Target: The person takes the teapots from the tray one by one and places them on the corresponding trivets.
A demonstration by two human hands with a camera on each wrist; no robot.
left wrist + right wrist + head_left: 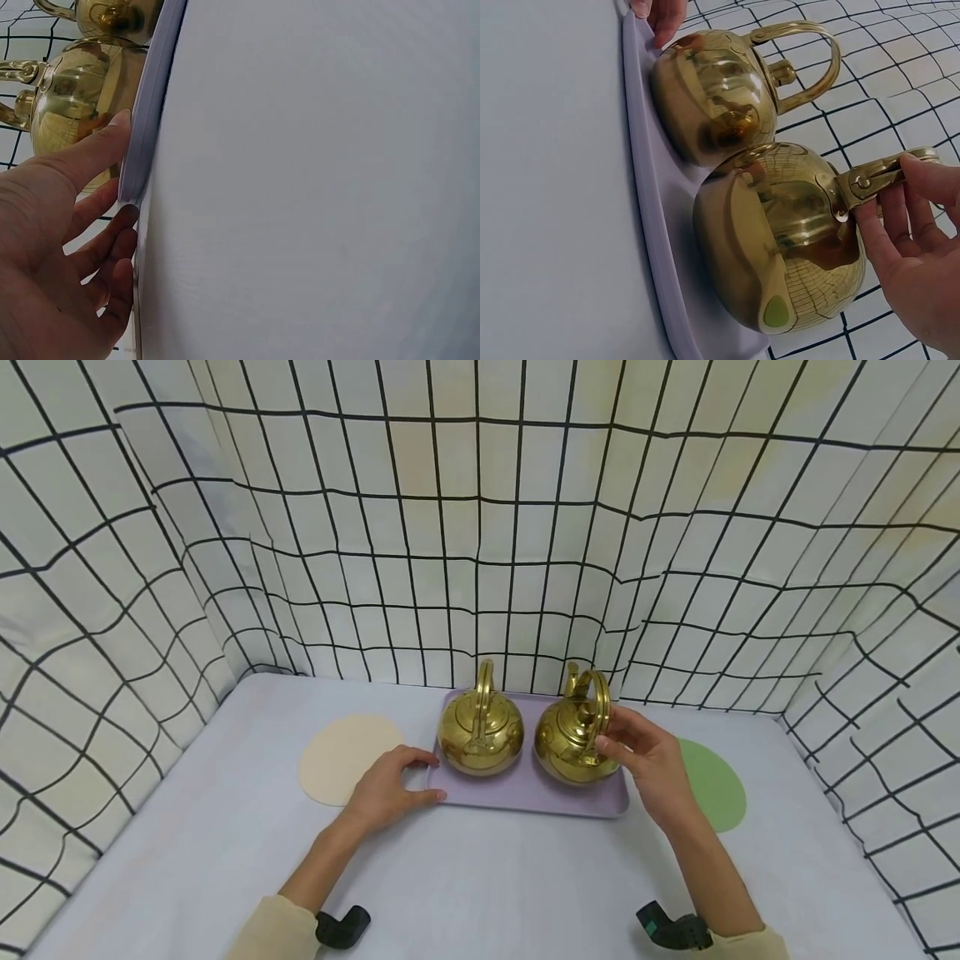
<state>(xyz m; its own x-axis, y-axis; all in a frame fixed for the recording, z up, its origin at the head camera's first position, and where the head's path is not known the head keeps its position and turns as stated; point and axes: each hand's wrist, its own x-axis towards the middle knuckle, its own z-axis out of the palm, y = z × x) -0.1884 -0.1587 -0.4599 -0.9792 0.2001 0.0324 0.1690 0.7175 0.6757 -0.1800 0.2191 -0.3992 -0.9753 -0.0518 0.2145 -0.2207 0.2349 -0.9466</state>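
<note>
Below frame centre, the right hand [651, 758] pinches the right kettle [566, 739] by its handle [602, 697] over the lilac tray [491, 791]; the left hand [384, 789] holds the tray's left edge, with open bench [510, 868] in front.

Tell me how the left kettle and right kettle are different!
The right hand grips the right kettle by its handle; no hand grips the left kettle. From the head camera, the left kettle's handle looks thin and nearly edge-on; the right kettle's shows more loop. The left kettle is nearer the cream circle, the right kettle nearer the green circle. Both are shiny, round and gold.
</note>
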